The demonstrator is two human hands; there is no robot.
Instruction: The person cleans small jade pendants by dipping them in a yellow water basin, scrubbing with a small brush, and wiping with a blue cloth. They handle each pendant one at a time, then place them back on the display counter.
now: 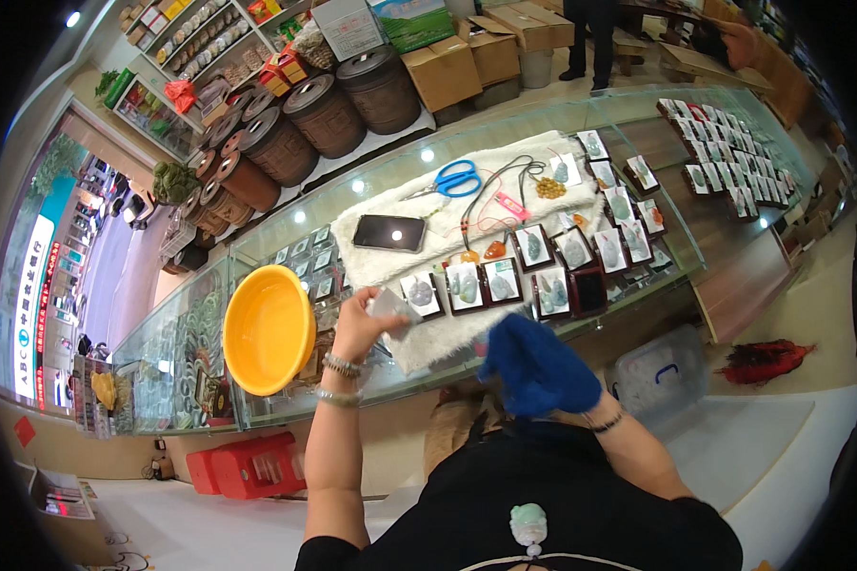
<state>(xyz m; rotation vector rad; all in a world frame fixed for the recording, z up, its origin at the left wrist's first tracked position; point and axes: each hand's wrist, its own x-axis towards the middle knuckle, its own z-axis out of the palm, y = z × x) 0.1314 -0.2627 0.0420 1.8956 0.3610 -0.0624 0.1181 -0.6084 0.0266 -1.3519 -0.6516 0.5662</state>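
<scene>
My left hand [358, 330] grips a small greyish, see-through piece [394, 308], perhaps a box lid, over the near left part of a white plush cloth [428, 350]. A blue cloth [539, 364] covers most of my right hand [598, 410], which holds it at the counter's near edge. Between the hands, jade pendants on white cards sit in dark boxes; the nearest to my left hand is a pale pendant [420, 293]. A dark box [588, 292] without a white card lies beside a boxed green pendant [553, 291].
On the plush cloth lie a smartphone [389, 233], blue-handled scissors [458, 178], cords and yellow beads [550, 188]. A yellow basin [268, 332] stands left on the glass counter [200, 314]. Trays of pendants [721, 153] sit far right. Lidded jars [325, 114] line the far side, where a person [591, 36] stands.
</scene>
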